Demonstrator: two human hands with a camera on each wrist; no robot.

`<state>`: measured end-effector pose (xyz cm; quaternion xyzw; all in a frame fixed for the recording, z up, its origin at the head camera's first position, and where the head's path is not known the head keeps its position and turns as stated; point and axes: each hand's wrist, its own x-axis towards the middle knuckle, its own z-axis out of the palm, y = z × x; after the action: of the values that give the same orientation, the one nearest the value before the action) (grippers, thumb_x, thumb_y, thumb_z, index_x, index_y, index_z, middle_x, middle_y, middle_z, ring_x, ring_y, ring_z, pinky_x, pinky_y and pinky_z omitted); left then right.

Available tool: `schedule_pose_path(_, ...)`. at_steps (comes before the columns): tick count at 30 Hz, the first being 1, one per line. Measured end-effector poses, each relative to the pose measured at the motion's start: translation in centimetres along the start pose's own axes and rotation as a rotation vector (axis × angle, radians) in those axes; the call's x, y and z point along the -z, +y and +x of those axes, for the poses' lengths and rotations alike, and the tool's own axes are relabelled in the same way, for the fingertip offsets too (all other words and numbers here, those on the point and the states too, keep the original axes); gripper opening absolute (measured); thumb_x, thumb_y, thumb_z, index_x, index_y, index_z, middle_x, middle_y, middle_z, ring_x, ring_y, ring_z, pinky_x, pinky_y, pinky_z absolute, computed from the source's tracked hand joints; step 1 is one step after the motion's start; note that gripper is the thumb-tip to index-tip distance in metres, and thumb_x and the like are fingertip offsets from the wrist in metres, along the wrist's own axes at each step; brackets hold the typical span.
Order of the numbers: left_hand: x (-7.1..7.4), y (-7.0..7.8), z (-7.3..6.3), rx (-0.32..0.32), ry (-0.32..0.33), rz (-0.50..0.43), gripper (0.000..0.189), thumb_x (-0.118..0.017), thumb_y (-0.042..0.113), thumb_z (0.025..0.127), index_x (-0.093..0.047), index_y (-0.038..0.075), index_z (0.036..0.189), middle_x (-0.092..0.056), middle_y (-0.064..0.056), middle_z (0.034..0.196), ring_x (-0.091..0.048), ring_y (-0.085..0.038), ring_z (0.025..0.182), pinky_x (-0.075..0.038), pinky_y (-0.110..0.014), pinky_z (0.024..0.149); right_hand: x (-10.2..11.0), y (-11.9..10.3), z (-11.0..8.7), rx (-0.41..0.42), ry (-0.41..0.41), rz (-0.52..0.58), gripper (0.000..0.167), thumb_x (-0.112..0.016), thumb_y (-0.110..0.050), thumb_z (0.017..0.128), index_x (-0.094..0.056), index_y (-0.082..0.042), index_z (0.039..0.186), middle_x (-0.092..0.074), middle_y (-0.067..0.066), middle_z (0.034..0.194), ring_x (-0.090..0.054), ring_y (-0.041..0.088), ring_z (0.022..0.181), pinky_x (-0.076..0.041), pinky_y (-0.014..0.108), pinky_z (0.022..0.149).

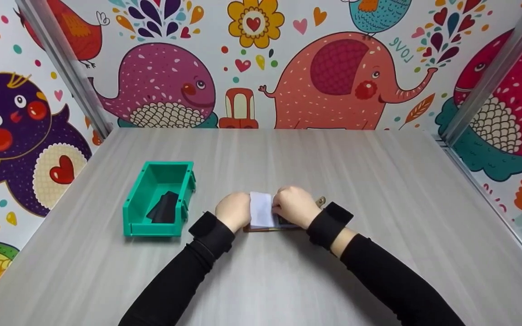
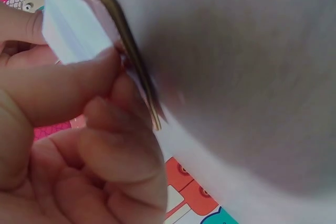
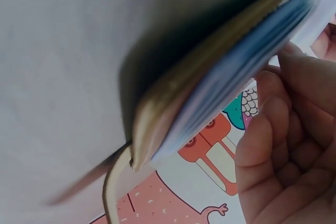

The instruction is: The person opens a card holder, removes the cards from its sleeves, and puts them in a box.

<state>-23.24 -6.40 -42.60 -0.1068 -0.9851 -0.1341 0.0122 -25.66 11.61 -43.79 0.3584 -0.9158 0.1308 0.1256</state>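
A small brown card holder [image 1: 268, 229] lies open on the table between the two hands. On its left side is a white leaf [image 1: 261, 209]. My left hand [image 1: 234, 210] pinches the left edge between thumb and forefinger. With thumb and curled fingers, my right hand [image 1: 296, 206] pinches a leaf near the middle, hiding most of the right side. The right wrist view shows a stack of thin bluish sleeves [image 3: 236, 61] inside the cover. A strap [image 3: 109, 192] sticks out from the cover, and its metal snap [image 1: 320, 201] shows beyond the right hand.
A green plastic bin [image 1: 129, 226] stands on the table to the left of the hands. Flat black pieces [image 1: 166, 210] lie inside it. Walls with printed cartoon animals and metal posts [image 1: 64, 68] border the table [image 1: 261, 158].
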Motion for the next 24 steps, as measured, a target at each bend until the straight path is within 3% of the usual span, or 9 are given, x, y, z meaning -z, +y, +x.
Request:
schedule_pose_path(8,-0.1,-0.8,-0.2,-0.026,0.029,-0.040,0.011,-0.063,-0.002,0.082,-0.065,0.003,0.072,-0.069,-0.013,0.081,-0.064,-0.027,0.071,-0.054,-0.044,0.067,-0.1,-0.1,-0.1,-0.002,-0.003,-0.018,0.016,-0.083,-0.011,0.078,-0.071,-0.009,0.067,-0.065,0.005,0.072,-0.064,0.022,0.066,-0.052,0.039,0.061)
schedule_pose_path(14,0.6,-1.3,-0.2,0.005,0.003,-0.062,0.021,-0.064,0.001,0.083,-0.059,0.007,0.064,-0.065,-0.009,0.074,-0.051,-0.022,0.062,-0.052,-0.043,0.064,-0.1,0.0,-0.1,-0.004,-0.008,-0.021,0.016,-0.082,-0.011,0.078,-0.071,-0.009,0.067,-0.066,0.005,0.072,-0.064,0.021,0.065,-0.052,0.039,0.062)
schedule_pose_path(19,1.3,-1.3,-0.2,0.024,0.017,-0.098,0.036,-0.062,0.002,0.084,-0.043,0.014,0.055,-0.047,0.000,0.059,-0.042,-0.019,0.056,-0.040,-0.035,0.054,-0.1,0.0,0.0,-0.010,-0.016,-0.016,0.015,-0.082,-0.011,0.079,-0.072,-0.009,0.068,-0.066,0.005,0.073,-0.064,0.021,0.066,-0.052,0.039,0.062)
schedule_pose_path(24,1.6,-0.9,-0.1,-0.004,0.059,-0.120,0.045,-0.063,0.001,0.082,-0.034,0.017,0.051,-0.032,0.005,0.052,-0.034,-0.017,0.053,-0.027,-0.029,0.050,-0.2,-0.1,0.1,-0.010,-0.016,-0.016,0.015,-0.083,-0.011,0.077,-0.071,-0.009,0.067,-0.066,0.006,0.072,-0.064,0.022,0.065,-0.052,0.039,0.062)
